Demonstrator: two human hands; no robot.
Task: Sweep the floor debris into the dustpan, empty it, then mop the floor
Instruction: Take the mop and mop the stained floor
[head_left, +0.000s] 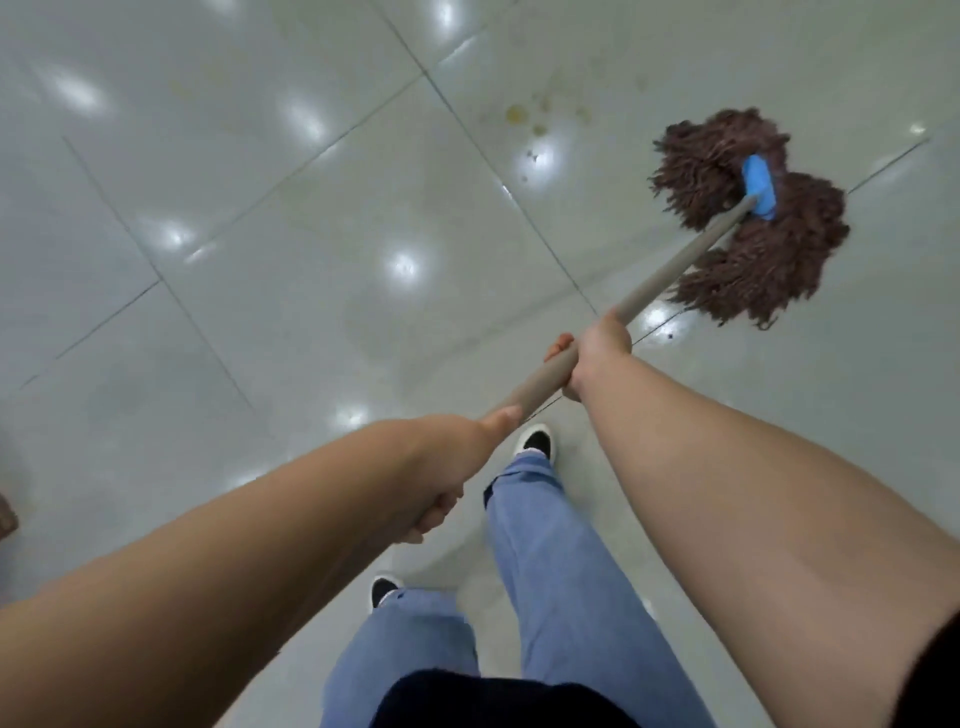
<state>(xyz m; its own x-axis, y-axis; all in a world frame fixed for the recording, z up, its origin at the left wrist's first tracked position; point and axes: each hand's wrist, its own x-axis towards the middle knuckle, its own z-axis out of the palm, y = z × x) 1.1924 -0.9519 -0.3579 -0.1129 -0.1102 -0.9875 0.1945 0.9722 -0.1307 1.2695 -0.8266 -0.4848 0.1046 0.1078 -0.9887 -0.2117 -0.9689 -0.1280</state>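
A mop with a brown string head (753, 223) and a blue clamp (759, 187) lies on the glossy white tile floor (291, 234) at the upper right. Its grey-beige handle (670, 265) runs down-left toward me. My right hand (597, 353) grips the handle about midway. Lower down, my left hand (447, 467) grips the handle's near end. Yellowish stains and small dark specks (530, 124) mark the tile just left of the mop head.
My legs in blue jeans and black-and-white shoes (537, 441) stand below the handle. Dark grout lines cross the floor. A brown object (6, 514) shows at the left edge. Ceiling lights reflect off the tiles.
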